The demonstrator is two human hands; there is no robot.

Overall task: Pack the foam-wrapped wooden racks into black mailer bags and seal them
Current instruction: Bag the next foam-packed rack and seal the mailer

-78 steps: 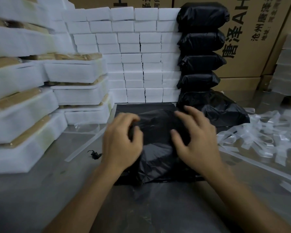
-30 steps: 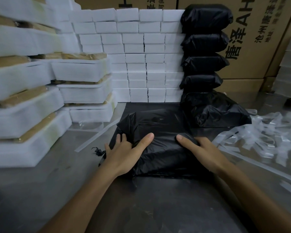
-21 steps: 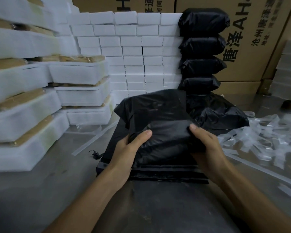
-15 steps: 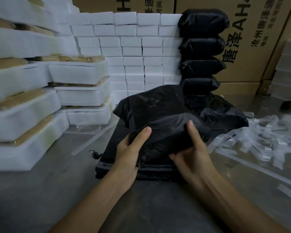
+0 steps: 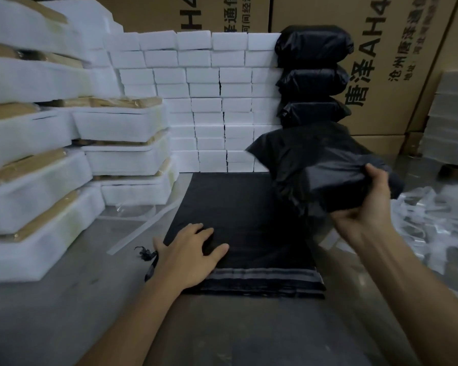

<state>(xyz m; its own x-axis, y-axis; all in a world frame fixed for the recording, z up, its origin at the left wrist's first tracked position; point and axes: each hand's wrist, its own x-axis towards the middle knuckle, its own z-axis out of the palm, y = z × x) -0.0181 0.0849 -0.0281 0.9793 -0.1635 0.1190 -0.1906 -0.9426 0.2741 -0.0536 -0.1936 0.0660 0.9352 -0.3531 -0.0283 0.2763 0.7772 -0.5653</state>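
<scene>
Right grip (image 5: 365, 207) is curled tight round a packed black mailer bag (image 5: 328, 170), held up off the tabletop (image 5: 64, 313) on the right side. Left grip (image 5: 191, 254) lies flat, fingers straight, on the stack of flat mailer bags (image 5: 249, 233) in front of me. Surroundings are tight imo: foam-wrapped racks (image 5: 122, 143) stacked along the left, white foam blocks (image 5: 209, 101) walling the back, w/ a column of packed black bags (image 5: 312, 75) just beside them. Clear plastic strips (image 5: 434, 228) litter the right. Cardboard boxes (image 5: 394, 62) stand behind. Bare tabletop is mostly near edge and front-left.
</scene>
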